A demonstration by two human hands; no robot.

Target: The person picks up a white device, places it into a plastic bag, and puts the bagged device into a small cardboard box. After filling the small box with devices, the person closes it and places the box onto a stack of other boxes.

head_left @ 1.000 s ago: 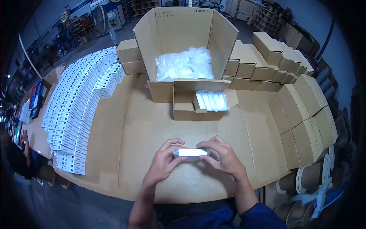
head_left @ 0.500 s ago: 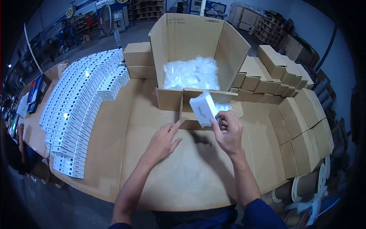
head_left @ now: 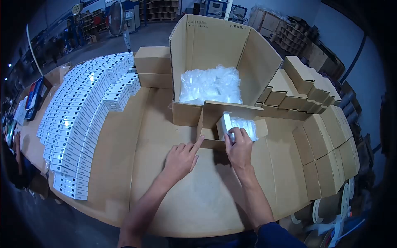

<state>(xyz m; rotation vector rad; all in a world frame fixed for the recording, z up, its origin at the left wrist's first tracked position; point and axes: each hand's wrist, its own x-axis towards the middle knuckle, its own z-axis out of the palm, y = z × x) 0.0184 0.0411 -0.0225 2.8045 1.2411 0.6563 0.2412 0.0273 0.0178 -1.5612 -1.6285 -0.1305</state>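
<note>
From where I watch, the right hand point(head_left: 240, 148) has thumb and fingers pinched on the white box point(head_left: 226, 123), which stands inside the small carton point(head_left: 211, 144) just left of the wrapped packets point(head_left: 248, 126); the left hand point(head_left: 181, 159), loosely spread and holding nothing, has its index fingertip at the carton's near left edge; I see room left of the box, the flap point(head_left: 215, 108) upright behind, and surface point(head_left: 186, 206) between the forearms.

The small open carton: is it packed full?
No, the small open carton shows bare cardboard inside, left of the white box in the right hand.
</note>
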